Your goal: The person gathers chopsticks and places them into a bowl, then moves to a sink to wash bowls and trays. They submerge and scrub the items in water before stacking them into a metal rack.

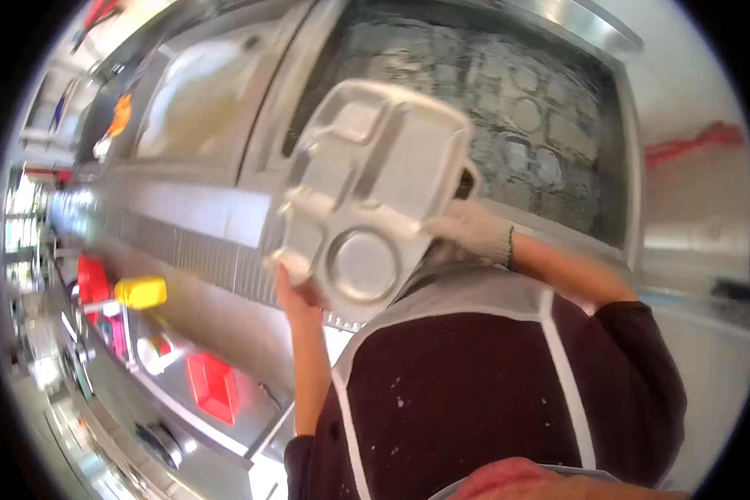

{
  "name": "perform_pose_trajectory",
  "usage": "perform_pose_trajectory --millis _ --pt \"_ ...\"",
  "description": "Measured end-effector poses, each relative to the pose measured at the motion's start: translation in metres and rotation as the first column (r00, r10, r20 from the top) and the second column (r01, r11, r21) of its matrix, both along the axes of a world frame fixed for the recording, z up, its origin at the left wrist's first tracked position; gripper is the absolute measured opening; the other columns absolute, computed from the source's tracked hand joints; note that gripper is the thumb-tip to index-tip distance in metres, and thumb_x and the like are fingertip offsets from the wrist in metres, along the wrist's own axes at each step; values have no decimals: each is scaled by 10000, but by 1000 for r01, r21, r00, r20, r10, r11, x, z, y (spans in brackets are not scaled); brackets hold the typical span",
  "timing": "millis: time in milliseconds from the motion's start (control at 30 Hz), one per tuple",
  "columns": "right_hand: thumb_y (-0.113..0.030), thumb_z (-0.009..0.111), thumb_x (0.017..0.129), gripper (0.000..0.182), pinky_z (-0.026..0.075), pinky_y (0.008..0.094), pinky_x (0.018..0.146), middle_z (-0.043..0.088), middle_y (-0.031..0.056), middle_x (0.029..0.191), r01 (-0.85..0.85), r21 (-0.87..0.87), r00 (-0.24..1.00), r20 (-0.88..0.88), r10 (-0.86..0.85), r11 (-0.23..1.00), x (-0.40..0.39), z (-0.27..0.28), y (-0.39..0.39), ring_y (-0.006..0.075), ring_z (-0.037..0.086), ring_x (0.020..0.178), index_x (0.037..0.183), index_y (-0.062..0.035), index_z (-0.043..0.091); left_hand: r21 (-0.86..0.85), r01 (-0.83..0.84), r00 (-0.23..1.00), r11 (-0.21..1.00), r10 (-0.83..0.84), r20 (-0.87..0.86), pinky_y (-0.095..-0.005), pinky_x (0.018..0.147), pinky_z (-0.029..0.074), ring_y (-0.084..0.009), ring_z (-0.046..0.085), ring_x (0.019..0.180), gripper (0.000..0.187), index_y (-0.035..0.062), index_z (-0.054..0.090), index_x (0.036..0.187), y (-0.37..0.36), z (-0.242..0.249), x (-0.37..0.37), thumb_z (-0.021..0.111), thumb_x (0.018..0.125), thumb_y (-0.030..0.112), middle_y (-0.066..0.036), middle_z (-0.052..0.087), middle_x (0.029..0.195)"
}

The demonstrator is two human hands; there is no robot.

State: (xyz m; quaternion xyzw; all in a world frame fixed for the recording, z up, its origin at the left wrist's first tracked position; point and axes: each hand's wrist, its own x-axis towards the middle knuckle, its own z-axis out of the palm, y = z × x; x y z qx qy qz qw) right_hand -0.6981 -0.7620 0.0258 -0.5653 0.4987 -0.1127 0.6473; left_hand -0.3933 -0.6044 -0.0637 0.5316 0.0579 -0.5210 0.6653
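Note:
A pale metal compartment tray [362, 262], with a round well and several angular ones, is held tilted in front of my apron. A second rim peeks out along its right edge. My left hand [298, 292] grips the lower left corner, fingers partly hidden behind the tray. On the right side my right hand [471, 232], in a light glove with a green band at the wrist, is closed on the edge. Beyond the tray lies a sink [633, 192] of water, with several similar trays [529, 112] under the surface.
Left of the water sink is another basin [196, 100] with whitish, foamy contents. A slotted drain strip [200, 254] runs along the floor. Further left are a yellow container [142, 292] and a red crate [212, 387]. A red cloth-like strip [696, 143] lies at the right.

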Motion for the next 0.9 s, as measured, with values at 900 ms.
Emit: perform_pose_trajectory --millis 900 --pt "-282 661 753 234 490 419 676 646 128 837 -601 -290 540 -835 111 745 -122 -239 -218 246 637 794 900 -101 678 513 -69 933 856 -126 336 -377 764 538 -219 616 924 389 -9 520 1170 -28 26 1 625 878 225 -89 619 1052"
